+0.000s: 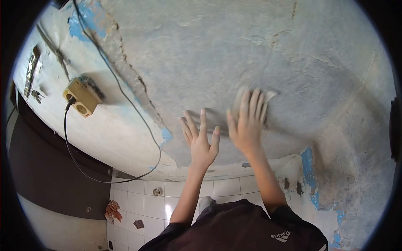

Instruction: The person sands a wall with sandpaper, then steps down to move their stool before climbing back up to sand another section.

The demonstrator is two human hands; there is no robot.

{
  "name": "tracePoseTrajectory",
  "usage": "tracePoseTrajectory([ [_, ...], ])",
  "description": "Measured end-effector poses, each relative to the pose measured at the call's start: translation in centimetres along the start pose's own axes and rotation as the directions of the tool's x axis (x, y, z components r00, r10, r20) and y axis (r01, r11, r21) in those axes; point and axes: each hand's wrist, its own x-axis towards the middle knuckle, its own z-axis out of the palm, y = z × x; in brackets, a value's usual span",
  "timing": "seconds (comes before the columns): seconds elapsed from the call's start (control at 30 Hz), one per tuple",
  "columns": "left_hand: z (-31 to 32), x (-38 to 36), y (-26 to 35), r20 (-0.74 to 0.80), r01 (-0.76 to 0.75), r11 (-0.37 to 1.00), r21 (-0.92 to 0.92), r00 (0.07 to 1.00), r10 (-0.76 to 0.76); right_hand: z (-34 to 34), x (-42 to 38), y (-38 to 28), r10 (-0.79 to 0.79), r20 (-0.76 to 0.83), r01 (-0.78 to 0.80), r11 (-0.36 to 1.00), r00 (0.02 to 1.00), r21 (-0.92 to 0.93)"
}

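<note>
My right hand is flat against the grey plastered wall, fingers stretched upward and slightly smeared by motion. Under its fingers is a pale sheet that looks like sandpaper; a corner sticks out to the right of the fingertips, and most of it is hidden by the hand. My left hand is to the left and a little lower, fingers spread, with nothing in it. Its fingertips are right at the wall surface, with their shadows beside them. Both hands look dusty.
A yellowish power strip with a plugged-in black cable hangs on the left wall, near some keys. A long crack runs down the plaster. Below, a tiled floor holds a crumpled reddish cloth and a small round container.
</note>
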Motion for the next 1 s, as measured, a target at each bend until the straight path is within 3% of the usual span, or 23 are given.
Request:
tracePoseTrajectory([
  [0.03,-0.6,0.4,-0.1,0.008,0.007,0.999,0.049,1.000,-0.007,0.9,-1.7,-0.6,-0.004,-0.003,0.004,1.000,1.000,0.005],
  [0.1,-1.7,1.0,-0.5,0.000,-0.013,0.999,0.052,1.000,0.013,2.6,-3.3,-1.1,-0.037,0.136,0.047,0.996,0.990,-0.070],
  [0.2,-3.7,1.4,-2.2,0.020,-0.037,0.999,0.007,0.999,0.037,-0.1,3.4,-2.7,-0.091,-0.019,0.091,0.996,0.996,-0.017],
  [0.23,-4.2,1.4,-3.2,-0.024,-0.082,0.993,-0.089,0.997,0.080,-0.4,5.2,-3.6,-0.084,-0.016,0.084,0.996,0.996,-0.025],
  [0.3,-5.3,1.4,-4.7,-0.061,-0.155,0.969,-0.192,0.987,0.146,-0.3,7.7,-5.5,-0.063,-0.169,0.083,0.990,0.984,0.110],
  [0.4,-7.4,0.7,-6.9,0.039,-0.203,0.952,-0.230,0.975,0.217,3.6,5.8,-8.0,-0.126,-0.112,0.126,0.992,0.986,-0.011],
  [0.47,-7.9,0.2,-8.0,0.067,-0.143,0.963,-0.226,0.984,0.162,7.4,1.4,-8.9,-0.156,-0.092,0.149,0.986,0.984,-0.075],
  [0.57,-8.4,-0.1,-9.3,0.112,-0.184,0.955,-0.233,0.970,0.215,11.6,-5.7,-9.4,-0.048,-0.089,0.039,0.995,0.995,-0.097],
  [0.63,-8.2,-0.2,-10.1,0.139,-0.205,0.955,-0.215,0.961,0.238,11.5,-7.5,-9.9,0.009,-0.018,-0.008,0.999,1.000,0.050],
  [0.67,-7.9,-0.3,-10.1,0.167,-0.222,0.947,-0.234,0.950,0.264,11.5,-7.5,-9.5,0.045,-0.025,-0.044,0.999,0.999,0.028],
  [0.77,-7.8,0.0,-10.6,0.187,-0.286,0.933,-0.219,0.926,0.328,9.5,-2.9,-9.2,0.131,-0.180,-0.125,0.991,0.975,0.047],
  [0.83,-7.4,-0.2,-10.5,0.195,-0.257,0.948,-0.185,0.936,0.292,7.7,-1.1,-9.6,0.262,-0.317,-0.206,0.958,0.911,0.200],
  [0.97,-7.0,-0.4,-11.1,0.232,-0.309,0.940,-0.145,0.913,0.336,12.4,-5.6,-11.4,0.345,-0.423,-0.246,0.931,0.838,0.271],
  [1.0,-7.0,-0.5,-11.2,0.253,-0.328,0.933,-0.150,0.899,0.357,15.7,-8.9,-12.6,0.356,-0.328,-0.306,0.932,0.875,0.197],
])
